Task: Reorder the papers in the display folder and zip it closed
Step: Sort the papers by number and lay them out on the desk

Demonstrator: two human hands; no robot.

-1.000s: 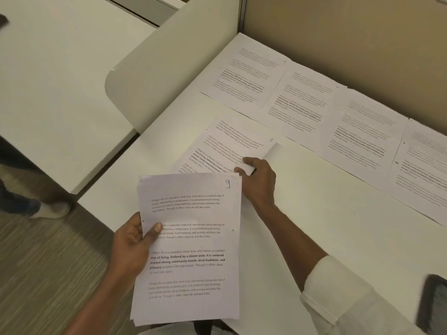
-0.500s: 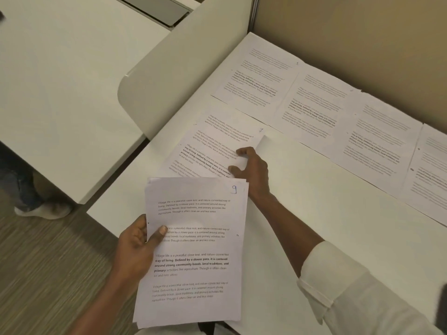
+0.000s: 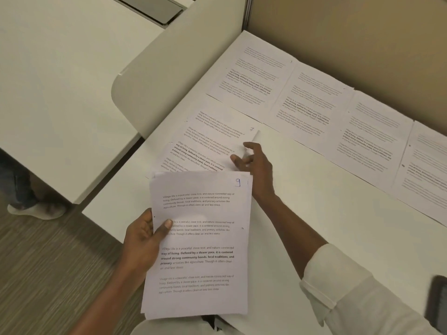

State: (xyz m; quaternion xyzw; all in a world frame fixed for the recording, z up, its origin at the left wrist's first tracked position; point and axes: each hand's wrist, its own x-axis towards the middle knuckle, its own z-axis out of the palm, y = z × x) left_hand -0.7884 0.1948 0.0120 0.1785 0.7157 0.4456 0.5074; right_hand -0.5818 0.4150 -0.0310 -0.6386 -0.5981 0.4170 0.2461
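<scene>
At the near edge of the white counter (image 3: 314, 201), head view. The left hand (image 3: 141, 240) grips a stack of papers (image 3: 203, 257) by its left margin. The thumb lies across the top page, and the fingers are curled out of sight behind the stack. I read a handwritten blue 9 in the upper right corner of that page, above four blocks of printed text. The stack is held clear of the surface and overlaps the counter's front edge.

Just beyond the stack, a sheet marked 7 (image 3: 210, 139) lies flat on the counter, turned at an angle to the front edge. The offset margin of another sheet shows under its near left side. The right hand (image 3: 257, 165), reaching from a rolled white sleeve (image 3: 338, 286), rests at the right margin of this sheet, where the paper curls upward. Its fingers (image 3: 238, 162) are partly bent and touch the margin; I cannot tell whether they pinch it.

Along the tan partition (image 3: 338, 32), a row of four sheets (image 3: 312, 97) lies side by side with edges touching, the rightmost cut off by the frame. A dark object (image 3: 437, 303), blurred, sits at the lower right. Left of the counter are a neighbouring desk (image 3: 60, 81), wood-grain floor (image 3: 48, 274) and a pale shoe (image 3: 36, 210).
</scene>
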